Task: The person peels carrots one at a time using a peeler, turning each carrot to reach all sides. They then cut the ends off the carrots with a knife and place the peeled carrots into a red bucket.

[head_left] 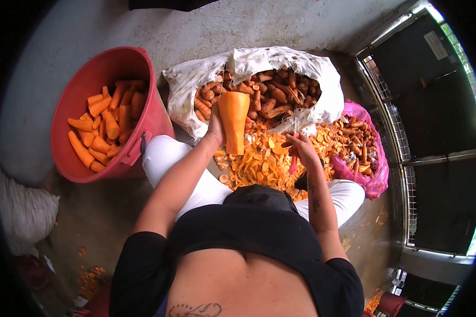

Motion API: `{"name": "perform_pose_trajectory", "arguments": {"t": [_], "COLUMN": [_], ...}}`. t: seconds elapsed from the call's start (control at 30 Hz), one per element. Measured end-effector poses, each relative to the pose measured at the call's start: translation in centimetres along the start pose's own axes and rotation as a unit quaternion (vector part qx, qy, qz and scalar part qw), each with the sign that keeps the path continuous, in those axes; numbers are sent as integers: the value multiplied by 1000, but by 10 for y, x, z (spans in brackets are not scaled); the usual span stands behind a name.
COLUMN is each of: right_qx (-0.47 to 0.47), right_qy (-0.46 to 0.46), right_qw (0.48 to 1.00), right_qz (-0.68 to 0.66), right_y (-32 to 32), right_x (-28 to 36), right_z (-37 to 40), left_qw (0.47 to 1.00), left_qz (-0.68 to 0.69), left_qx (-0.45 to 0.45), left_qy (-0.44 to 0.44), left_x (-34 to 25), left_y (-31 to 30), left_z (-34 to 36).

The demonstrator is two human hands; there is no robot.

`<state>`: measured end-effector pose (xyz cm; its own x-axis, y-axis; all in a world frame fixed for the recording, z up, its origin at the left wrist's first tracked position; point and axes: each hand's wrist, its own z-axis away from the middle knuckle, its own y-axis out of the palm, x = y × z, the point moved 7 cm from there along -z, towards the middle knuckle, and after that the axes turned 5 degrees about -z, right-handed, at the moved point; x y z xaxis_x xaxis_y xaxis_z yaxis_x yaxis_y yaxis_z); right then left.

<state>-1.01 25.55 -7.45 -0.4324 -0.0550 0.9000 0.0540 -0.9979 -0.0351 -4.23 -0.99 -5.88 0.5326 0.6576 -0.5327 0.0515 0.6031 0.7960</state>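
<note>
My left hand (216, 128) is closed around a large, smooth peeled carrot (234, 119), held upright with its wide end away from me. In my right hand (304, 149) is a peeler (294, 161) with a pink-red handle; its blade is hard to make out. The peeler is to the right of the carrot, apart from it. Below both hands lies a heap of orange peelings (264, 164) between my legs. Just beyond them, a torn white sack (322, 79) lies open with many unpeeled carrots (275, 98) inside.
A red tub (150, 79) at the left contains peeled carrots (111, 124). To the right, a pink bag (380, 177) holds carrot scraps (357, 142). Another white sack (26, 208) sits at the far left. A wall (195, 31) rises behind, with dark barred doors (423, 79) at the right.
</note>
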Motion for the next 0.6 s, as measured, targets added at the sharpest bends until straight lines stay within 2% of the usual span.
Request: {"name": "perform_pose_trajectory", "arguments": {"t": [0.13,0.27,0.37,0.47,0.5,0.53,0.6], "right_qx": [-25,-57,-119,-201,-181,-219,-201], "right_qy": [31,54,46,83,89,109,172], "right_qw": [999,993,976,961,967,952,956], "right_qz": [-20,-83,-177,-172,-153,-183,-129], "right_y": [-6,-25,-55,-89,-92,-96,-98], "right_x": [-1,-22,-66,-114,-124,-141,-170], "right_z": [3,-2,-20,-24,-22,-16,-8], "left_qw": [999,999,998,996,996,997,998], "left_qz": [-1,-22,-3,-19,-18,-21,-26], "left_qx": [49,-25,-54,-91,-89,-73,-43], "left_qy": [0,19,21,7,-12,-17,-23], "left_x": [-2,-3,3,5,6,10,15], "left_y": [8,11,-3,-4,4,3,-2], "left_z": [2,2,-11,-15,-11,-17,-28]}}
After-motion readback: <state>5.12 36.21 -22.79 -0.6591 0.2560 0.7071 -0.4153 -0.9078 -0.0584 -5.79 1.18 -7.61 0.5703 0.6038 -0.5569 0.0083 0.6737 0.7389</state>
